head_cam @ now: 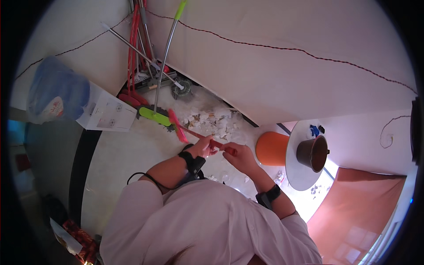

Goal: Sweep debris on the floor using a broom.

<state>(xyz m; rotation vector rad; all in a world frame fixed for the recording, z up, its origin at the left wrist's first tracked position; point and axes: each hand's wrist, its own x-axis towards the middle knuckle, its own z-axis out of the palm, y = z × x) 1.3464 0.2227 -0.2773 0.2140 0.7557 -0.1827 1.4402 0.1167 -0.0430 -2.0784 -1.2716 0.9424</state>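
Note:
Both my hands grip the red handle of a broom [193, 133]. My left hand [203, 147] is closed around it nearer the broom head, and my right hand [240, 157] holds the end closer to me. The broom's pink-red head [178, 126] reaches down to the left, beside a flat mop with a lime-green head [154, 116]. Beyond the handle, a heap of torn white paper scraps [215, 124] lies on the pale floor along the wall. The bristle tips are too small to make out.
Red-handled tools [132, 56] and a round mop [182, 88] lean in the corner. A water dispenser with a blue bottle [59, 91] stands at left. On the right, an orange-based round table [271, 148] carries a brown bucket [311, 154]. A twisted cable [238, 42] runs along the wall.

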